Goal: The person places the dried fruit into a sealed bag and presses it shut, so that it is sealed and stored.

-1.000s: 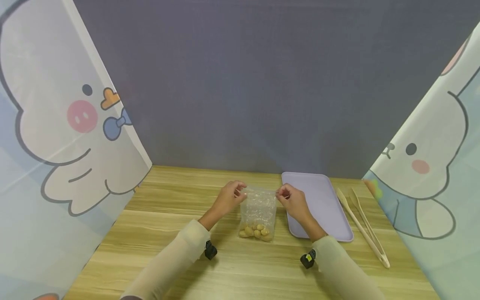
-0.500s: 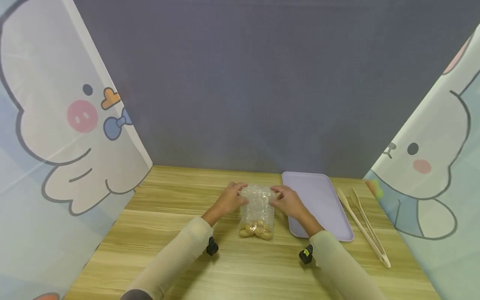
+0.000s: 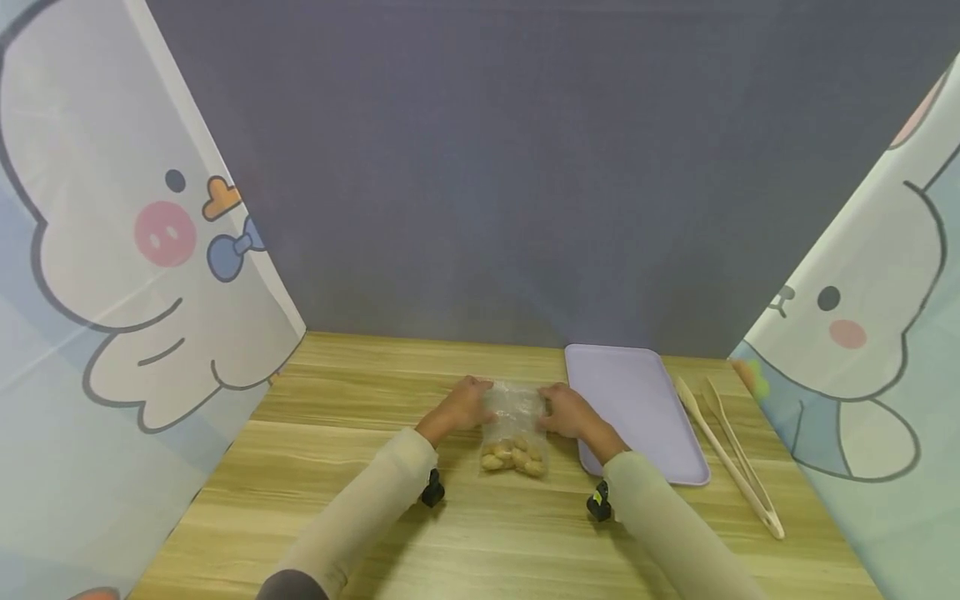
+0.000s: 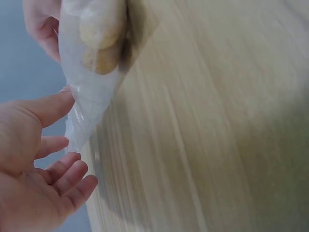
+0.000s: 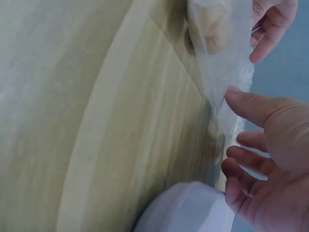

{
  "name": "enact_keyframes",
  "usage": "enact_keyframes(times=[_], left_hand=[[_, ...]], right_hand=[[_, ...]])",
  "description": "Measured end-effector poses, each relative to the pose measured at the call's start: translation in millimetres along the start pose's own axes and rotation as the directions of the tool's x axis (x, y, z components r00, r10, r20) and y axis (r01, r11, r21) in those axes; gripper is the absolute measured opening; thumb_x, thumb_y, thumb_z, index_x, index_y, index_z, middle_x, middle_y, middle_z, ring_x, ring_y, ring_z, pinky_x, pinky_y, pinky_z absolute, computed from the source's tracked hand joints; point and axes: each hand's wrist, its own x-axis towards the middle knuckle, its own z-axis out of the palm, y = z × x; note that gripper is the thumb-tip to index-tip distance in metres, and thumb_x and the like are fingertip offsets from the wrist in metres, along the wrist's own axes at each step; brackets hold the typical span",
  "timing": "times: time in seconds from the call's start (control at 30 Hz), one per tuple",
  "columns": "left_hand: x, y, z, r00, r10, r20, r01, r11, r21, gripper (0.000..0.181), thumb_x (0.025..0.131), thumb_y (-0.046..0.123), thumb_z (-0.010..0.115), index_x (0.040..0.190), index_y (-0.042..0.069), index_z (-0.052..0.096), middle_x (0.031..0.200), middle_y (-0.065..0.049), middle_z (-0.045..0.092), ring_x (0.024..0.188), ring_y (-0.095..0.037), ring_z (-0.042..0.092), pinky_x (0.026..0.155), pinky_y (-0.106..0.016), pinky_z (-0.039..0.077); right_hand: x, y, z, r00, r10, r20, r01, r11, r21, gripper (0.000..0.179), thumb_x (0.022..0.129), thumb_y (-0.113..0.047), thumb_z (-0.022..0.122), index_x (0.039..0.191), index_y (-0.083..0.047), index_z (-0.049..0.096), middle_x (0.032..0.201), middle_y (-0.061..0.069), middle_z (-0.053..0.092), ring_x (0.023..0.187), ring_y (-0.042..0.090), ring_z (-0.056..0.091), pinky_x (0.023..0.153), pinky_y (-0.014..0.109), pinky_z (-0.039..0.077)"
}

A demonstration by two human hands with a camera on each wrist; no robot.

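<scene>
A clear plastic bag point(image 3: 513, 421) is in the middle of the head view, with several rounded yellow-brown pieces point(image 3: 512, 457) in its lower end. My left hand point(image 3: 465, 406) holds its left side near the top. On the opposite side my right hand point(image 3: 568, 410) holds it the same way. In the left wrist view, the thumb touches the bag point(image 4: 89, 96) and curled fingers point(image 4: 72, 176) are at its end. The right wrist view shows a similar hold, with the thumb against the bag point(image 5: 229, 72). What the pieces are cannot be told.
Beside my right hand lies a pale lilac tray point(image 3: 637, 400). Long pale tongs point(image 3: 731, 458) are to the right of the tray. The wood-grain table point(image 3: 337, 467) meets a grey back wall point(image 3: 480, 183). Cartoon-printed panels point(image 3: 150, 250) stand on both sides.
Both hands have come from the bag's top corners down along its sides, towards me, and slightly closer together. The bag's top has sunk a little. Tray and tongs have not moved.
</scene>
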Motion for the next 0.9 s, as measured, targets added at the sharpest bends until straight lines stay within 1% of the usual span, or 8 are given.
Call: enact_keyframes(times=[0.13, 0.33, 0.43, 0.63, 0.77, 0.9], left_hand=[[1.7, -1.4, 1.7, 0.999, -0.019, 0.028, 0.017, 0.998, 0.056, 0.078, 0.09, 0.034, 0.079, 0.153, 0.004, 0.045, 0.151, -0.025, 0.046, 0.14, -0.042, 0.043, 0.112, -0.053, 0.042], [4.2, -1.4, 2.8, 0.996, -0.061, 0.069, 0.051, 0.989, 0.14, 0.076, 0.092, 0.039, 0.075, 0.154, 0.008, 0.044, 0.152, -0.02, 0.047, 0.143, -0.039, 0.04, 0.115, -0.052, 0.04], [5.3, -1.6, 2.8, 0.994, -0.085, 0.074, 0.074, 0.988, 0.136, 0.076, 0.091, 0.04, 0.076, 0.154, 0.01, 0.046, 0.152, -0.021, 0.045, 0.143, -0.04, 0.038, 0.114, -0.053, 0.04], [7.0, -1.8, 0.5, 0.991, -0.108, 0.082, 0.098, 0.988, 0.116, 0.076, 0.09, 0.04, 0.077, 0.154, 0.011, 0.047, 0.155, -0.022, 0.041, 0.145, -0.041, 0.035, 0.116, -0.053, 0.038], [5.4, -2.1, -0.5, 0.991, -0.094, 0.091, 0.081, 0.987, 0.14, 0.076, 0.091, 0.042, 0.075, 0.155, 0.012, 0.045, 0.153, -0.02, 0.043, 0.143, -0.039, 0.037, 0.115, -0.052, 0.039], [0.0, 1.9, -8.6, 0.992, -0.064, 0.11, 0.044, 0.983, 0.178, 0.079, 0.093, 0.045, 0.071, 0.158, 0.012, 0.039, 0.156, -0.021, 0.039, 0.146, -0.04, 0.035, 0.114, -0.055, 0.039]], right_hand=[[1.0, -4, -1, 0.999, 0.03, 0.036, -0.029, 0.999, -0.035, 0.071, 0.087, -0.027, 0.082, 0.142, 0.007, 0.054, 0.145, 0.03, 0.053, 0.135, 0.046, 0.049, 0.113, 0.055, 0.04], [1.7, -8, -3, 0.996, 0.039, 0.078, -0.031, 0.995, -0.097, 0.068, 0.09, -0.03, 0.079, 0.144, 0.003, 0.054, 0.146, 0.027, 0.053, 0.136, 0.044, 0.049, 0.114, 0.054, 0.04], [2.1, -8, -3, 0.996, 0.042, 0.085, -0.032, 0.993, -0.11, 0.069, 0.09, -0.031, 0.079, 0.144, 0.003, 0.054, 0.145, 0.026, 0.053, 0.135, 0.045, 0.05, 0.113, 0.054, 0.041], [4.4, -6, -3, 0.995, 0.041, 0.09, -0.03, 0.992, -0.122, 0.069, 0.09, -0.034, 0.079, 0.144, 0.001, 0.054, 0.143, 0.025, 0.054, 0.133, 0.045, 0.051, 0.111, 0.056, 0.042], [3.0, -4, -4, 0.996, 0.019, 0.084, -0.007, 0.991, -0.133, 0.068, 0.089, -0.035, 0.079, 0.143, 0.001, 0.056, 0.141, 0.025, 0.056, 0.13, 0.044, 0.053, 0.109, 0.056, 0.044], [0.0, -4, -10, 0.998, -0.016, 0.053, 0.022, 0.991, -0.129, 0.068, 0.089, -0.034, 0.079, 0.142, 0.002, 0.057, 0.139, 0.028, 0.057, 0.128, 0.047, 0.054, 0.108, 0.056, 0.044]])
